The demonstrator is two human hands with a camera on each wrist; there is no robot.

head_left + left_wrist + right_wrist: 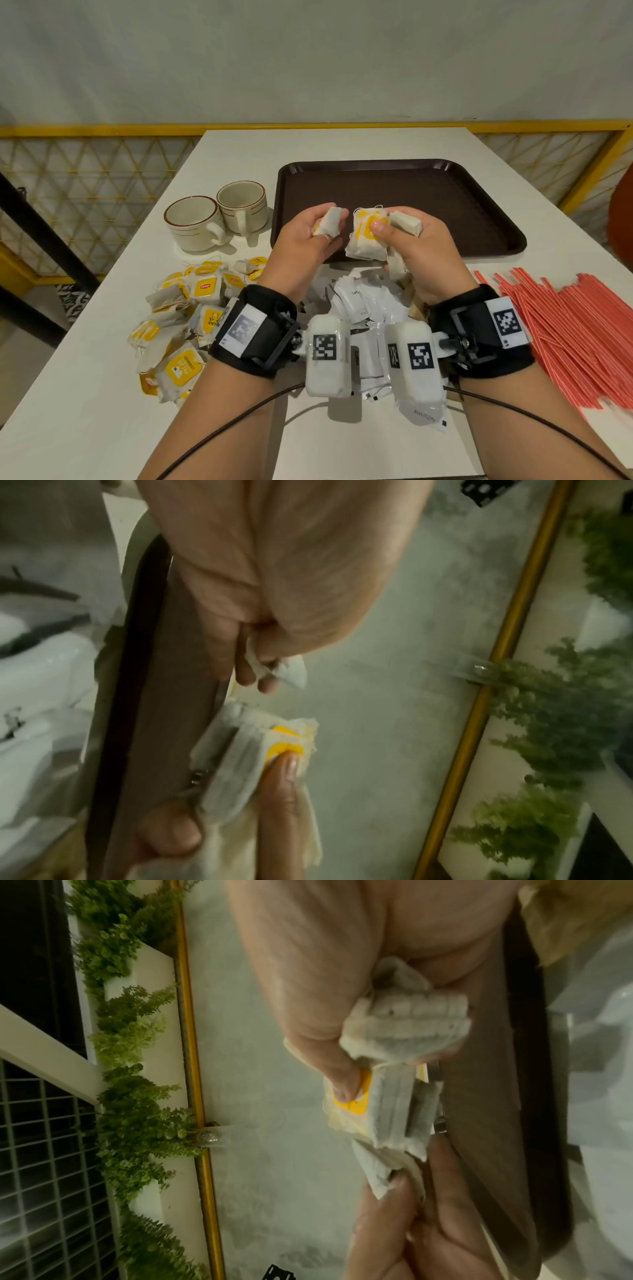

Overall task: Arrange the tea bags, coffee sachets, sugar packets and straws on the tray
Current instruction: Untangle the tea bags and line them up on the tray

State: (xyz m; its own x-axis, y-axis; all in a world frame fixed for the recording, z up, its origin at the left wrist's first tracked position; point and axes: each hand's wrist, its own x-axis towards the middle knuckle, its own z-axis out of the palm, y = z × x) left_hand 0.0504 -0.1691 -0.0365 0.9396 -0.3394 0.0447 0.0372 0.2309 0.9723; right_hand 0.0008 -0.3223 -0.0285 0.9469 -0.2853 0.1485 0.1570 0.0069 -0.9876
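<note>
Both hands hover over the near edge of the dark brown tray (428, 192). My left hand (317, 229) pinches one tea bag (329, 222), also seen as a white corner of the tea bag (291, 669). My right hand (394, 233) grips a stack of tea bags (366, 236) with yellow tags, thumb pressed on top; the stack of tea bags (394, 1096) fills its fingers. A loose pile of tea bags (185, 315) lies left of my left wrist. White sachets (366, 301) lie between my wrists. Red straws (575, 332) lie at the right.
Two beige cups (219, 219) stand left of the tray. The white table (85, 411) ends at a yellow railing (102, 130) behind. Cables run from the wrist cameras along both forearms.
</note>
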